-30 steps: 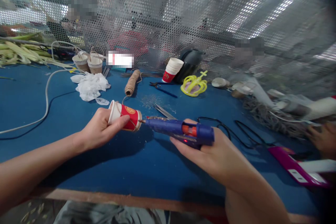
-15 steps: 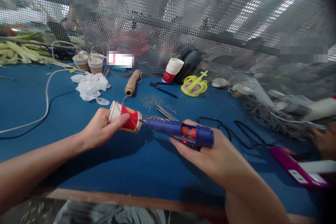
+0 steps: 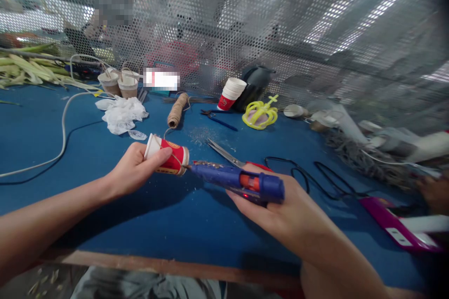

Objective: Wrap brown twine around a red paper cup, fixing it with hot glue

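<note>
My left hand [image 3: 140, 168] is wrapped round a red and white paper cup [image 3: 178, 155] tipped on its side, its base turned to the right. A strand of twine runs over the cup's wall; beyond it lies the twine roll [image 3: 177, 110]. My right hand [image 3: 270, 210] grips a blue glue gun [image 3: 228, 180] with a small red light on its side. The gun's nozzle meets the cup near its base, by the twine. Behind the gun lie scissors [image 3: 226, 153] with red handles, partly covered by the gun and hand.
Behind are pliers [image 3: 220, 119], stacked paper cups [image 3: 233, 91], a yellow crown-shaped piece [image 3: 260, 114], white lace cloth [image 3: 122, 114] and twine-wrapped cups [image 3: 127, 86]. A purple power strip [image 3: 396, 224] and black cord lie right, near another person's hand [image 3: 433, 191]. A perforated metal screen [image 3: 210, 18] stands behind.
The glue gun's nozzle has shifted slightly down and left, from the edge of the cup's base onto its side. The cup has turned a little in my left hand. More of the scissors shows.
</note>
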Demonstrator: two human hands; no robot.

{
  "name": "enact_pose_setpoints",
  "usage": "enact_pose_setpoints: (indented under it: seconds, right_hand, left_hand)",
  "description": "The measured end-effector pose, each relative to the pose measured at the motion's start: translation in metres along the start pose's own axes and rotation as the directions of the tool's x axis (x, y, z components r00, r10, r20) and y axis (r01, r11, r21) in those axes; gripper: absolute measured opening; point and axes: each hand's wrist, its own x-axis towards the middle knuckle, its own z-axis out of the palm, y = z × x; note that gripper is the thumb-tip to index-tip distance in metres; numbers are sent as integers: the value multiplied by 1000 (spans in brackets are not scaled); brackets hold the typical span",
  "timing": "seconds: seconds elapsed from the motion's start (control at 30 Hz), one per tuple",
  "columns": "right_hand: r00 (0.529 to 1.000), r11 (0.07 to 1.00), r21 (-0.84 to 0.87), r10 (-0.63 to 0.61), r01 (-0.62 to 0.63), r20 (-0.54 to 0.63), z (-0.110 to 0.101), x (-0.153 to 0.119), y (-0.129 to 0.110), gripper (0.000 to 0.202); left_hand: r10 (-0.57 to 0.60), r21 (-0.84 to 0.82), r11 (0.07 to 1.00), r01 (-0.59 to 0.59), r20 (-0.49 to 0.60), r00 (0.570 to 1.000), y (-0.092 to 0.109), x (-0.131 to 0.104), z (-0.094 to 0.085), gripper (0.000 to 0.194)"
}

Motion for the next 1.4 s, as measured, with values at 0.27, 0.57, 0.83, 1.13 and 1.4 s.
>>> enact_pose_setpoints:
  seconds: [0.27,0.57,0.83,1.13,1.4]
  right_hand:
    - [1000,998,-64,0,-2,-22,-1,3,1,16]
    - [999,999,-53,10,-11,-32,-2,6,-3,15]
    - [998,999,-29,19,-20,-59,0,7,-3,13]
    - [999,999,-46,6,-8,-33,0,5,1,15]
    - [1000,997,-77,-7,6,-13,-1,3,-2,14]
  left_hand:
    - [195,231,952,-199,40,980,-3,-3,-2,32]
    - [353,343,869,-357,78,932,-1,-3,-2,34]
    - [415,353,830,-432,128,901,1,-6,-2,29]
    - [260,300,917,-263,50,964,-1,-5,-2,34]
    - [94,150,985,-88,-33,995,-3,-4,0,33]
